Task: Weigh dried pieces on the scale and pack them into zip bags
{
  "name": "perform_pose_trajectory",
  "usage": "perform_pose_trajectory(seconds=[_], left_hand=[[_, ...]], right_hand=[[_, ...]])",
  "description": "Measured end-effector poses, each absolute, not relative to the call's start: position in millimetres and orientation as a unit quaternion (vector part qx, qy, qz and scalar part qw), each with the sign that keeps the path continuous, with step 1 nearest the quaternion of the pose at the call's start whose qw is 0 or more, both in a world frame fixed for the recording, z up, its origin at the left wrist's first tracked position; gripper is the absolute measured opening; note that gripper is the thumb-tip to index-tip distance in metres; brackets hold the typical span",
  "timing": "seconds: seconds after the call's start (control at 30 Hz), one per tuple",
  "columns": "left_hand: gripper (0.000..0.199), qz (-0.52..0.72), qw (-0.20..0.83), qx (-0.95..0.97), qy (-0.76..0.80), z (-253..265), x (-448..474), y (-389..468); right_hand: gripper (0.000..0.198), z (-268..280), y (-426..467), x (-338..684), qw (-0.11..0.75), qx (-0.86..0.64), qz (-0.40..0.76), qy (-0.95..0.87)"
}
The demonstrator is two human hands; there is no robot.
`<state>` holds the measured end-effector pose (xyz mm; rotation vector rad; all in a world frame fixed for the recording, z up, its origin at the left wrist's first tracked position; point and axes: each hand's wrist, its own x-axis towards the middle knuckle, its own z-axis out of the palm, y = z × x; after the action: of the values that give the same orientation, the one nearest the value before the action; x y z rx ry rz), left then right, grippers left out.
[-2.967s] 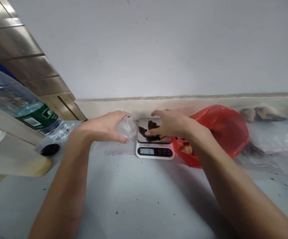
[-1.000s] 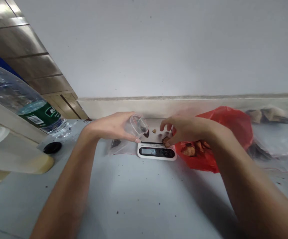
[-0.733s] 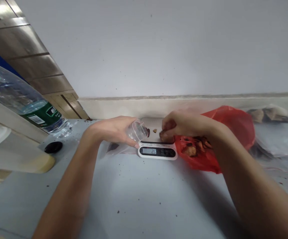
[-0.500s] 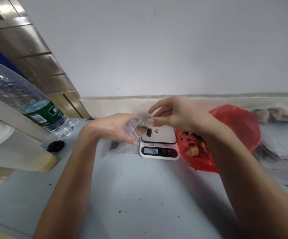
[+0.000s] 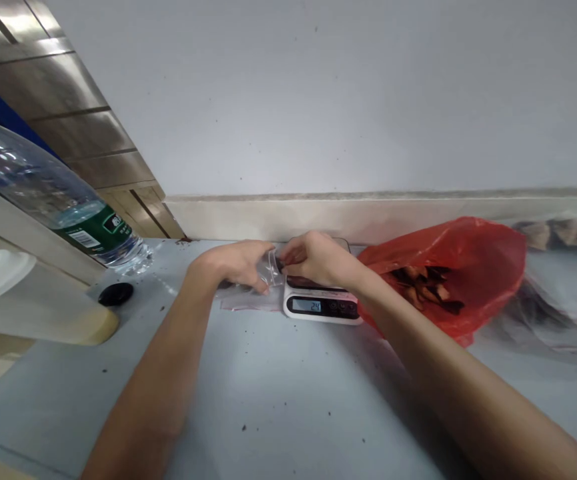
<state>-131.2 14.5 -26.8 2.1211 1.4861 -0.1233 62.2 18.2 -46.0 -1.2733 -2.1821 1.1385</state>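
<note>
Left hand: the left hand [image 5: 236, 262] is curving thumb and fingers around the mouth of a clear bag [image 5: 269, 272], gripping it at the scale's left edge.
Right hand: the right hand [image 5: 318, 259] is reaching across the scale and pinching a dark piece [image 5: 279, 265] between its fingertips.
Piece: it is sitting right at the mouth of the clear bag, between the two hands; whether it is touching the plastic is too small to tell.
Clear bag: its mouth is facing right, toward the right hand, while the left hand is covering much of the rest.
Plastic: a flat clear strip [image 5: 251, 305] with a reddish edge is lying on the surface [image 5: 268, 393] just left of the scale; whether it is part of the clear bag, I cannot tell.
Scale: the white scale [image 5: 326, 313] is resting on the surface near the wall [image 5: 338, 120], its display [image 5: 307, 305] showing the digits 2 and 4, its plate being mostly hidden by the right hand.
Red bag: the red bag [image 5: 493, 267] is lying just right of the scale, gaping, with brown dried chunks [image 5: 421, 288] showing inside.
Far right: more clear bags [image 5: 563, 287] are lying beside the red bag.
Left side: a green-labelled bottle [image 5: 93, 223] is appearing tilted, with a black disc [image 5: 116, 294] and a whitish container [image 5: 43, 300] standing near it.
Specks: small dark bits are dotting the surface.
</note>
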Motion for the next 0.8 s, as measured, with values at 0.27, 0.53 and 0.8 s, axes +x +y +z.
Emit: perform_pose_trajectory(seconds=[0.27,0.53,0.8], left_hand=[[0.082,0.057,0.267,0.79,0.548,21,-156,-8],[0.057,0.261,0.327,0.775,0.473,27,-137,-16],[0.036,0.302,0.281,0.764,0.496,29,-123,-19]], right_hand=[[0.039,-28,22,91,0.307,-0.299,0.295,-0.854],[0.024,10,4,112,0.396,-0.296,0.268,-0.827],[0.033,18,-2,127,0.369,-0.383,0.275,-0.801]])
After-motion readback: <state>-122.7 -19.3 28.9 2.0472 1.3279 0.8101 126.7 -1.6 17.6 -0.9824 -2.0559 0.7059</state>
